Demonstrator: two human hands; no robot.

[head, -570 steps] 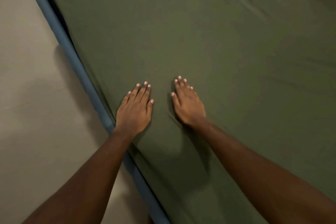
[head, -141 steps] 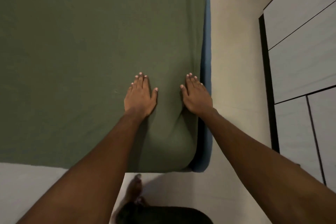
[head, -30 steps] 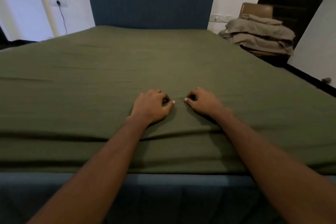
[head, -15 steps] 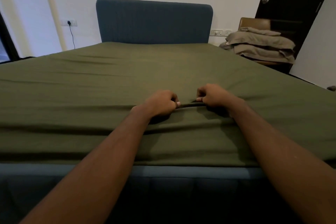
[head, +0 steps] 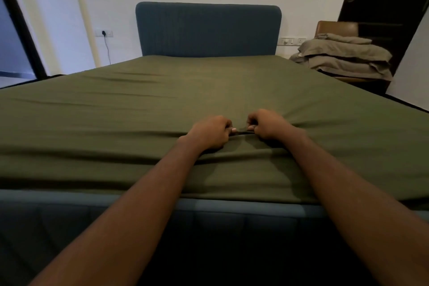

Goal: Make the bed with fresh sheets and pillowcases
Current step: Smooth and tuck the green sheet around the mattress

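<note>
1. Head view, hands: Where the olive-green fabric bed sheet (head: 162, 104) lies stretched from the dark blue ribbed upholstered headboard (head: 207, 29) to the end of the bed opposite it, both hands work near that opposite end. The left hand (head: 210, 131) and the right hand (head: 267, 124) sit almost touching, and each has its fingers curled to pinch one raised fold of the sheet.
2. Head view, handling: The sheet looks light, soft and limp. It bunches into a ridge where it is pinched and shows shallow creases nearer the headboard. It will probably slide over the mattress easily. It is best taken by a gathered fold, or by the hem above the blue padded bed frame (head: 69, 199), and drawn evenly away from the headboard.
3. Head view, surroundings: Right of the headboard, a stack of folded grey-beige linens (head: 346, 58) rests on a brown chair (head: 336, 26). This is likely the remaining bedding, soft and best lifted from beneath.
</note>
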